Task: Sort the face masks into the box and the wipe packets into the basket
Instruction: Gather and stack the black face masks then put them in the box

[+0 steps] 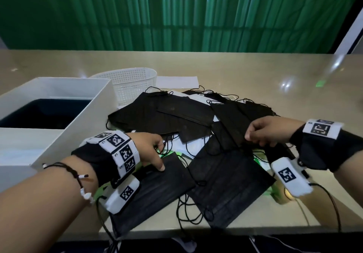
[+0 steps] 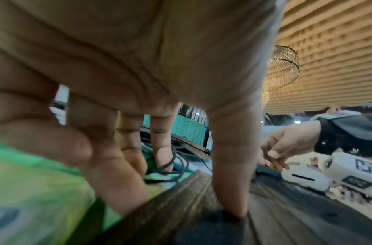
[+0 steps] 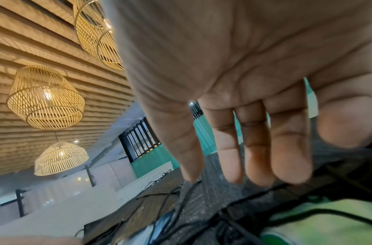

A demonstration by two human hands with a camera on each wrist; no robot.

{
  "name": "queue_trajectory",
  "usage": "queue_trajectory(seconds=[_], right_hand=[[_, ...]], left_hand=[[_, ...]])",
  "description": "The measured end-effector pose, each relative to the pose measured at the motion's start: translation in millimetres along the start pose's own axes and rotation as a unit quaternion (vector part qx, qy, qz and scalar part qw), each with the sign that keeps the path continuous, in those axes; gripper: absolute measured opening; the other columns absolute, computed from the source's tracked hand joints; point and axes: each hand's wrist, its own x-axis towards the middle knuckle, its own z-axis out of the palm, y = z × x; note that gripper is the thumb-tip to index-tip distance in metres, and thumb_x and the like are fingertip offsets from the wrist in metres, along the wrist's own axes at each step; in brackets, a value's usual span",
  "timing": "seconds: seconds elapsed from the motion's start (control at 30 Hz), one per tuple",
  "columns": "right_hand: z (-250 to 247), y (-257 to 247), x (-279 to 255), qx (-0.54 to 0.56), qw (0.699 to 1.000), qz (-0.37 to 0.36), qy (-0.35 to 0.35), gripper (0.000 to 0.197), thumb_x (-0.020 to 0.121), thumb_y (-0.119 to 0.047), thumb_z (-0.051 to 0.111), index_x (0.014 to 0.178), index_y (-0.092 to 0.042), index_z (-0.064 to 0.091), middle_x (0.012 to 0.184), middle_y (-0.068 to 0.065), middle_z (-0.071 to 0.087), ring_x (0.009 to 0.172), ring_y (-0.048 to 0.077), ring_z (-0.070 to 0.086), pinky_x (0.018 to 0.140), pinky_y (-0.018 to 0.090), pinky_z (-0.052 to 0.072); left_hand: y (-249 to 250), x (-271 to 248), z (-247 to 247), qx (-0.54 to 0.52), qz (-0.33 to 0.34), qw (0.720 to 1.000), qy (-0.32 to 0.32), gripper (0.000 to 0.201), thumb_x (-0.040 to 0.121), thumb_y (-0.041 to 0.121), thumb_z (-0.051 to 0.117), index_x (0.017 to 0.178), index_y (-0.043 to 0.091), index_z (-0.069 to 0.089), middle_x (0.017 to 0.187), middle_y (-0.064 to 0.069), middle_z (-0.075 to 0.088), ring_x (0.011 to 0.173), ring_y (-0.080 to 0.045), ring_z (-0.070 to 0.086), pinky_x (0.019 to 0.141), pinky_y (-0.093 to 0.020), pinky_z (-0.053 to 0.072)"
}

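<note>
Masks (image 1: 169,115), black, lie in a loose heap mid-table, ear loops tangled w/ each other. They look thin, soft and v. light, so I'd guess they flop and drag neighbours along by the cords. Best hold, to my eye, is a pinch on a flat pleated edge, not a loop, since a loop will likely snag the rest.

Nearest mask (image 1: 157,186) sits at the near-left edge of the heap. Left hand (image 1: 151,150) rests on it, thumb pressing its top edge, other fingers reaching down among cords just beyond; in the left wrist view the fingers (image 2: 229,165) are fairly straight and touching the fabric, not wrapped round anything. Another big mask (image 1: 229,186) lies just right of it, near edge.

Right hand (image 1: 271,133) is curled, fingertips pinching the edge of a mask (image 1: 231,127) on the right side of the heap; can't tell if more than one layer is caught.

Wipe packets (image 1: 263,164), green, peek out under the masks. Probably slick, a bit heavier and stiffer, so grip across the flat faces once uncovered.

White box (image 1: 88,115) stands left of the heap, dark inside, contents unclear. White mesh basket (image 1: 135,83) is just behind it, far-left of the heap, touching or nearly touching the box. Table (image 1: 255,72) is pale and glossy, w/ a green curtain (image 1: 176,13) beyond.
</note>
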Motion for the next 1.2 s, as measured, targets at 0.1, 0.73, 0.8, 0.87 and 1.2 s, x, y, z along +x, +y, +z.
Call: queue_trajectory(seconds=[0.1, 0.73, 0.8, 0.87, 1.2], right_hand=[[1, 8, -8, -0.046, 0.998, 0.033, -0.027, 0.014, 0.084, -0.030, 0.065, 0.082, -0.017, 0.061, 0.073, -0.004, 0.060, 0.064, 0.009, 0.056, 0.053, 0.020, 0.042], [28, 2, -13, -0.119, 0.990, 0.058, -0.043, 0.048, 0.065, -0.037, 0.082, 0.092, -0.015, 0.049, 0.080, 0.008, 0.066, 0.062, 0.017, 0.057, 0.049, 0.024, 0.044], [27, 2, -16, -0.131, 0.988, 0.062, -0.051, 0.047, 0.066, -0.043, 0.080, 0.089, -0.014, 0.051, 0.074, 0.004, 0.065, 0.060, 0.016, 0.057, 0.049, 0.023, 0.043], [26, 3, -17, -0.147, 0.985, 0.062, -0.070, 0.045, 0.066, -0.049, 0.078, 0.082, -0.014, 0.054, 0.070, 0.002, 0.063, 0.060, 0.014, 0.056, 0.050, 0.021, 0.042], [25, 6, -16, -0.078, 0.995, -0.028, -0.058, 0.034, 0.077, -0.016, 0.071, 0.058, -0.018, 0.042, 0.051, -0.005, 0.044, 0.046, 0.008, 0.040, 0.048, 0.019, 0.034]], left_hand=[[2, 2, 5, 0.058, 0.005, 0.998, 0.015, 0.045, 0.062, 0.039, 0.083, 0.085, 0.025, 0.047, 0.085, 0.001, 0.060, 0.075, -0.016, 0.055, 0.069, -0.028, 0.046], [5, -17, -23, -0.090, 0.096, 0.978, 0.163, 0.044, 0.070, 0.015, 0.080, 0.096, 0.027, 0.048, 0.088, 0.007, 0.051, 0.075, -0.012, 0.053, 0.067, -0.026, 0.044], [8, -22, -37, -0.143, 0.141, 0.965, 0.168, 0.032, 0.072, 0.008, 0.078, 0.085, 0.026, 0.055, 0.083, 0.003, 0.058, 0.072, -0.013, 0.056, 0.070, -0.027, 0.048], [14, -27, -46, -0.226, 0.172, 0.948, 0.141, 0.019, 0.079, 0.002, 0.070, 0.081, 0.019, 0.060, 0.080, -0.004, 0.061, 0.067, -0.013, 0.058, 0.063, -0.023, 0.048], [37, 7, -21, -0.636, 0.166, 0.751, 0.069, 0.022, 0.100, 0.008, 0.036, 0.111, 0.014, 0.053, 0.092, -0.006, 0.064, 0.077, -0.019, 0.062, 0.059, -0.033, 0.056]])
